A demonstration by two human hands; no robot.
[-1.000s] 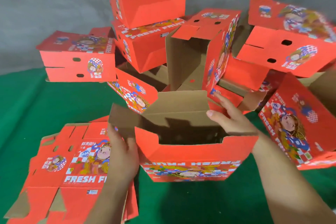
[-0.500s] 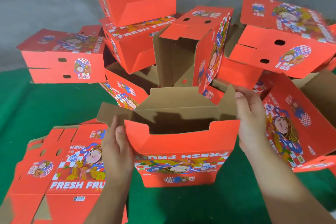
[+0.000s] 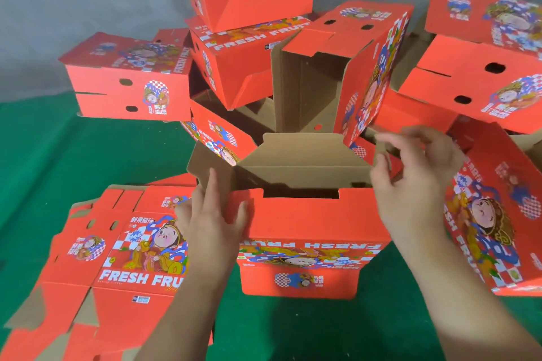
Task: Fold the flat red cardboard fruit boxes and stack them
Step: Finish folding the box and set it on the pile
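printed cardboard box [image 3: 308,226] — matt, green felt floor [image 3: 88,155]

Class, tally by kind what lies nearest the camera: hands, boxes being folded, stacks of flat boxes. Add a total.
Hands: 2 (left hand, right hand)
Box being folded: 1
Stack of flat boxes: 1
Total: 4
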